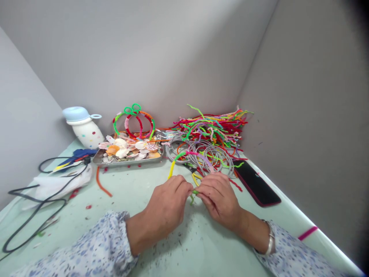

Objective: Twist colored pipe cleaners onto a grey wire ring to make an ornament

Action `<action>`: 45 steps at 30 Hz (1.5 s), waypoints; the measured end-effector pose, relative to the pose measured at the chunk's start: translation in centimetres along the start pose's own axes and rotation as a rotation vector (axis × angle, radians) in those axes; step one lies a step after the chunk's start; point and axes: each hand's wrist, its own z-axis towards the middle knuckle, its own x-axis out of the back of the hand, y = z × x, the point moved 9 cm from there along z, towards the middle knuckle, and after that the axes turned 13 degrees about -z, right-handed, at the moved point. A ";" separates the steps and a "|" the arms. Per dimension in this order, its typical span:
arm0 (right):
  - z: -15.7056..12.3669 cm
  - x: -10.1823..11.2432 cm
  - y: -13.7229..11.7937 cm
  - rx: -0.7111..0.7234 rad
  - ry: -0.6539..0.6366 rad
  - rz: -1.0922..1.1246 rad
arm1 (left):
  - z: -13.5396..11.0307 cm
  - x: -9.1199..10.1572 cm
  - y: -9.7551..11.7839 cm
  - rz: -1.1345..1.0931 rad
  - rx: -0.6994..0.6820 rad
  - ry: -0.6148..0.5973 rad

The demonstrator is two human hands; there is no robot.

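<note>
Patterned sleeves (95,246) come nearest, leading to the person's left hand (168,202) and right hand (220,200). Both pinch fuzzy stem between their fingertips, at a green twist (196,191) below the multicoloured arch (191,153), which rises just beyond the knuckles. Past it lie a yellow-handled tool (196,178), a phone (258,182) and grey wire coils (223,156); farther, a metal tray (129,163) of shells (122,153) and heaped stems (215,127).

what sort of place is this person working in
Probably a craft worktable: a heap of colourful fuzzy stems, a metal tray of seashells, and a multicoloured fuzzy strip held in the left hand and right hand.
</note>
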 end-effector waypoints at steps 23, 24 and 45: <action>-0.2 0.1 -0.3 0.020 0.013 -0.017 | 0.1 0.3 0.0 -0.191 0.054 0.008; -0.2 0.1 -0.3 0.020 0.009 -0.018 | 0.1 0.2 -0.1 -0.197 0.063 0.007; -0.4 -0.7 0.5 -0.067 -0.035 0.084 | 0.1 -0.1 -0.4 -0.216 -0.011 0.016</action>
